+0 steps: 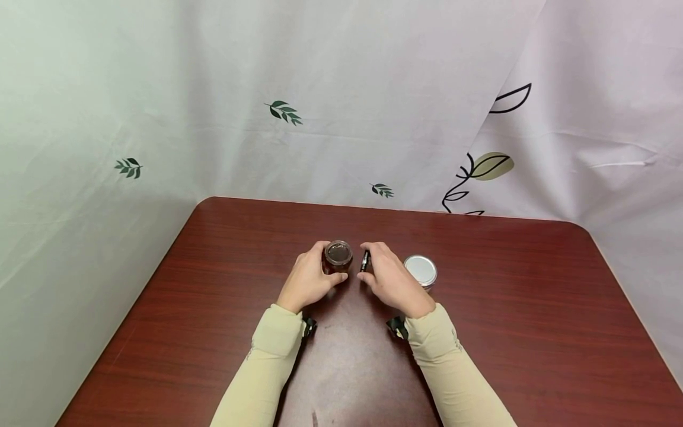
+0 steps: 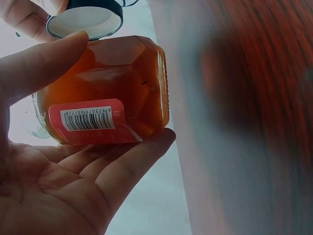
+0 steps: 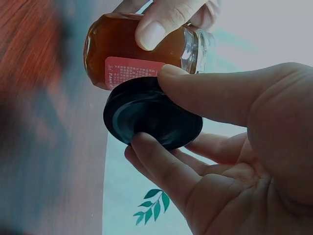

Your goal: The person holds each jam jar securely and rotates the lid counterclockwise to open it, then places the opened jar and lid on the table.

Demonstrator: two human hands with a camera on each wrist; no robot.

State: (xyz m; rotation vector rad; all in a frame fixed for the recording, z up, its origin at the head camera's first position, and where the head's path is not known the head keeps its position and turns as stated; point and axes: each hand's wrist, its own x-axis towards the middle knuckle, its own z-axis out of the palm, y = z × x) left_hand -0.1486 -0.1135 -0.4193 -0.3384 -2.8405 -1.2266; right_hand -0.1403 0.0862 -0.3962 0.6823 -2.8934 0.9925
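Left wrist: left hand (image 2: 58,191) around jar (image 2: 112,78) with barcode label (image 2: 88,120), right hand (image 2: 29,18) around lid (image 2: 87,23)

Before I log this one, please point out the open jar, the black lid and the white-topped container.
Open jar (image 2: 105,88): left wrist view, on the amber side wall.
Black lid (image 3: 155,113): right wrist view, on the outer top face.
White-topped container (image 1: 421,270): head view, on the pale top.

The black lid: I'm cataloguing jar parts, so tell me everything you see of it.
The black lid is round and shallow, apparently metal, with a dark outside and whitish inside. It is off the jar, pinched by the right hand and tilted nearly on edge, its inside facing the jar across a gap.
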